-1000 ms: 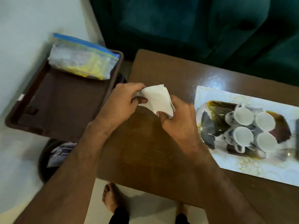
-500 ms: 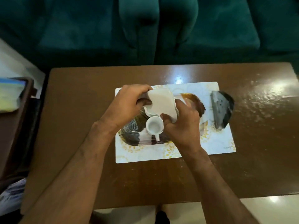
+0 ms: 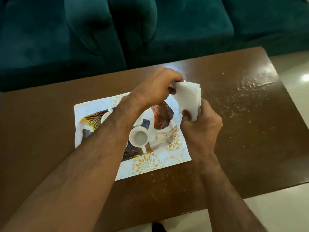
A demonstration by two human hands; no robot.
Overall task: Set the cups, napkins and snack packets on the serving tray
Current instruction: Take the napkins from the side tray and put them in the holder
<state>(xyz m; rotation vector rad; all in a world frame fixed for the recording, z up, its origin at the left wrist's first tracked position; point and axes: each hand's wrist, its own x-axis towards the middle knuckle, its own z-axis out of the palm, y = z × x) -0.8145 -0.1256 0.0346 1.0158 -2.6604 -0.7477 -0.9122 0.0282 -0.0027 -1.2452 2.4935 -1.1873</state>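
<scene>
Both hands hold a folded stack of white napkins (image 3: 188, 96) above the right end of the patterned serving tray (image 3: 163, 118). My left hand (image 3: 157, 87) pinches the stack's upper left corner. My right hand (image 3: 202, 124) grips its lower end. One white cup (image 3: 138, 138) stands upright on the tray, its handle toward me. The rim of another cup (image 3: 106, 115) peeks out beside my left forearm, which covers the middle of the tray.
The tray lies on a white placemat with gold flowers (image 3: 150, 163) on a brown wooden table (image 3: 242, 131). A dark green sofa (image 3: 150, 30) runs along the table's far side. Pale floor (image 3: 294, 67) shows at the right.
The view has swung right, and the brown side tray with the plastic bag has left the frame. Both hands carried the napkins rightward to the tray's right end.
</scene>
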